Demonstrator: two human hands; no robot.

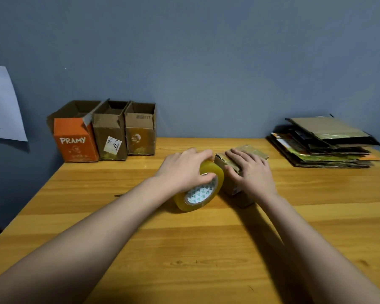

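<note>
Nearest me runs the tabletop (pixel 184 249); midway across it my left hand (pixel 184 170) grips the tape roll (pixel 201 191), touching the small cardboard box (pixel 233 189) that my right hand (pixel 250 172) presses flat-fingered from above.

Left hand (pixel 182 170): mine, bare, broad smooth back, knuckles faint. Right hand (pixel 253 175): bare too, slim fingers, light creases over knuckles; nails too small to judge on either. Left forearm (pixel 110 218): bare from wrist to frame's bottom left corner, narrow at wrist, widening fast toward me, near end stretched thick and soft by wide lens. Right forearm (pixel 305 233): bare likewise, running to bottom right corner, underside in shadow. Surface smooth on both, fine detail blurred.
</note>
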